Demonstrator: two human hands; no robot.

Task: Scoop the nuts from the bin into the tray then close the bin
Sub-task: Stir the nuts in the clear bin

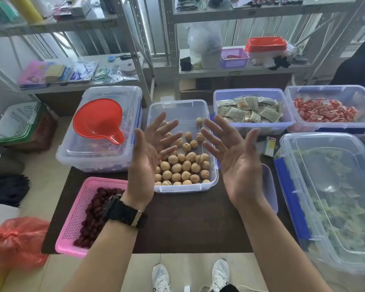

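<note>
A: State the position of both hands.

B: The left hand point(144, 165) and right hand point(235, 163) are raised above the counter point(188, 224), palms facing each other. All fingers point(214, 126) are spread apart and grip nothing.

A: Locate the nuts.

B: The nuts point(184, 165) lie in the clear bin point(208, 184) at the middle of the counter's far edge, mostly in its near half. The bin has no lid on it.

A: And the tray?

B: The pink tray point(72, 234) sits at the counter's near left corner, holding dark red fruit point(93, 213). A red scoop point(98, 120) rests on the lidded bin point(76, 152) at the far left corner.
</note>
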